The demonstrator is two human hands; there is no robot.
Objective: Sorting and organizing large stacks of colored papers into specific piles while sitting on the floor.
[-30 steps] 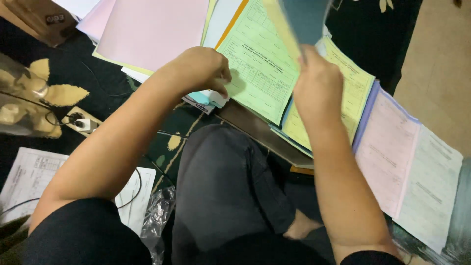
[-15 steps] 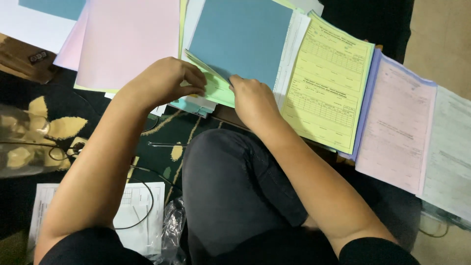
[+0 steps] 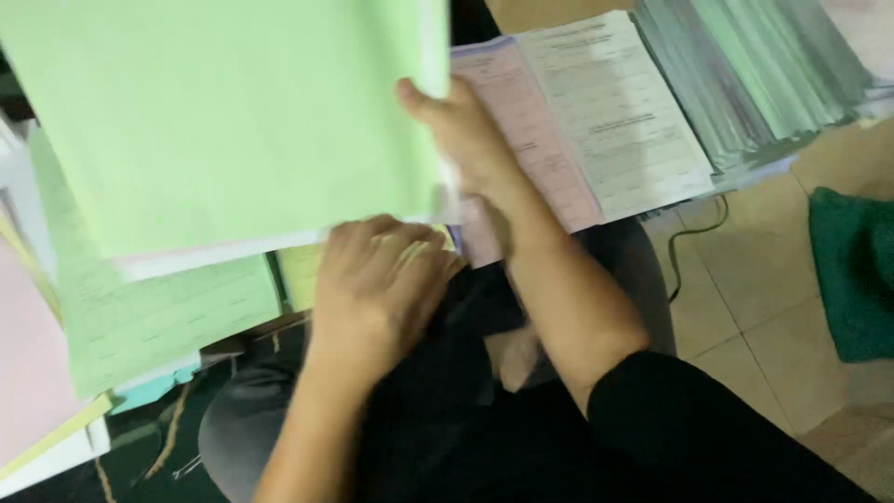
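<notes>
My right hand point(image 3: 466, 130) has the green sheet point(image 3: 223, 121) pinched at its right edge, thumb over the front face, the other fingers hidden behind it. The sheet is lifted up and tilted toward me, filling the space above and left of both hands. A thin white sheet point(image 3: 214, 256) shows along its lower edge, so I judge I'm holding at least two leaves together, though the blur makes the count unsure.

My left hand point(image 3: 382, 279) sits just below the lifted green sheet, fingers curled, knuckles up, fingertips on a pale yellow paper point(image 3: 300, 275) beneath. I cannot tell whether it grips or only presses.

Handling, as I judge it: light, thin, floppy paper. Held by one edge it will sag and bow; smooth faces will slide against one another. It creases easily, so a pinch near mid-edge with support beneath suits it best.

Around the hands: left of my left hand, a green printed form point(image 3: 140, 317) lies flat on a pink sheet point(image 3: 28, 363). Beyond my right hand lie a pink form point(image 3: 545, 158) and a white form point(image 3: 619, 112) side by side, matte and ruled with tables. Farther right is a fanned stack of greenish sheets point(image 3: 745, 74), with the tiled floor point(image 3: 745, 279) and a dark green cloth point(image 3: 852, 270).
</notes>
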